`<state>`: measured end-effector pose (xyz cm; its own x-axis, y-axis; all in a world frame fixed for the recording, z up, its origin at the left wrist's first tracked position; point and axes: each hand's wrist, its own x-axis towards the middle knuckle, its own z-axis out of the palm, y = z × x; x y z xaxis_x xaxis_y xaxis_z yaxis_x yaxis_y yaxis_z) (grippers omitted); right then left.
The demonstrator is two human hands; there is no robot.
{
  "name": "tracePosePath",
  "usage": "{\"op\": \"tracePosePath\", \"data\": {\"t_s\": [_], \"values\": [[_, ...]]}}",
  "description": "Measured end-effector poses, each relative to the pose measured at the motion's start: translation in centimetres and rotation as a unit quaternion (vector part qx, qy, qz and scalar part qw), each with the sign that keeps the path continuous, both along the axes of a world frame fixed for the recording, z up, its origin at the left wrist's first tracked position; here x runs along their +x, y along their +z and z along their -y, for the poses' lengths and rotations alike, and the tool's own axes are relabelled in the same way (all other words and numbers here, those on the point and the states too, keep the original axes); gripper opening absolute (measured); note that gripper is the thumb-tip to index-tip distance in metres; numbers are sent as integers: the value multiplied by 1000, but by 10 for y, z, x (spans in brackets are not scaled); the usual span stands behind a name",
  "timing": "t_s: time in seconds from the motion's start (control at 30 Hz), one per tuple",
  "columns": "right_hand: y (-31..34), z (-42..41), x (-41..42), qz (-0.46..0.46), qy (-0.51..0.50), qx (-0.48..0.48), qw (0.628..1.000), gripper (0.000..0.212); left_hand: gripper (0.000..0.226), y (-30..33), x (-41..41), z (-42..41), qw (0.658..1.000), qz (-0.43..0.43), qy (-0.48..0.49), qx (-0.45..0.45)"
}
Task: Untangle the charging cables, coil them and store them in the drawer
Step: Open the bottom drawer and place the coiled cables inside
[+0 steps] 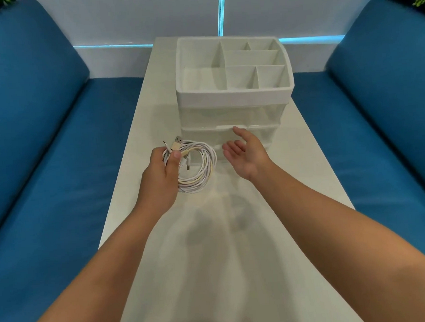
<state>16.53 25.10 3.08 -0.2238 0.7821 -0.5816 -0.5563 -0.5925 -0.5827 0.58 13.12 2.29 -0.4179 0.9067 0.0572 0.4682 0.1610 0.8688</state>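
Holding: left hand (162, 170) grips coiled white and pale-yellow round charging cables (200, 165), USB plug ends poking up past the thumb
Free hand: right hand (245, 151) palm up, fingers relaxed and spread, holding nothing, just in front of the lower translucent drawer (232, 138)
Organiser: white plastic desktop organiser (234, 94), smooth, rounded corners, divided open tray on top, frosted drawers stacked below, both appear closed
Surface: long matte white table (237, 259), soft shadows of the arms
Room: blue fabric sofa seats (46, 183) on both sides, pale wall with cyan light strip (112, 45) behind
Edges: cable coil hangs above the table, near the left edge, left of the organiser; near half of the table bare
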Motion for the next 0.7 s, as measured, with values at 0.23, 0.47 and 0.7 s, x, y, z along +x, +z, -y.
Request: {"op": "tracePosePath", "data": {"t_s": [0.23,0.47,0.7], "values": [[-10,2,-3,-64,-32,-3,997,38,29,-3,4,-6,1000,16,10,-17],[-18,20,4,-17,-27,2,999,29,33,2,6,-6,1000,20,13,-6],[-17,50,17,5,-10,-12,1000,30,32,15,11,-2,1000,20,0,14]]}}
